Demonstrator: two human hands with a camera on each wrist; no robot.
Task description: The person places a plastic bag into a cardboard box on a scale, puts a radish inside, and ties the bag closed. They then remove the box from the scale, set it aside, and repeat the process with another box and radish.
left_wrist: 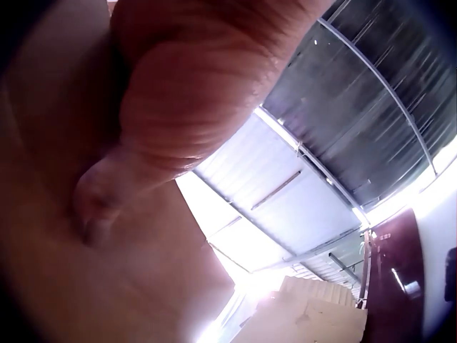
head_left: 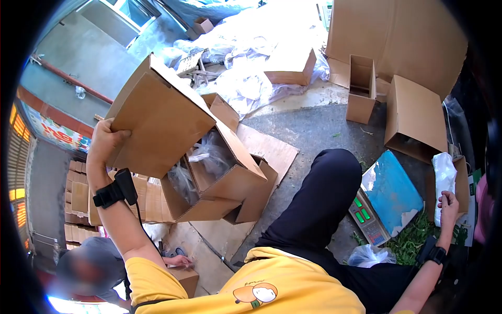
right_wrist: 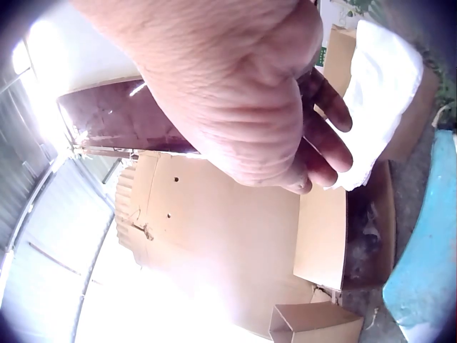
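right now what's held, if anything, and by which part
The left hand grips the cardboard by one edge; whether the right hand at the white packet holds it cannot be told.

Brown carton (head_left: 163, 123) at ten o'clock, white bundle (head_left: 444, 172) at three, blue-topped scale (head_left: 389, 193) with green displays (head_left: 365, 214) at four, yellow cartoon-print shirt (head_left: 261, 277) at six

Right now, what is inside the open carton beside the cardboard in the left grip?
Crumpled clear plastic shows inside the open carton. Anything beneath it can't be made out; the cardboard in the left grip hides part of the opening.
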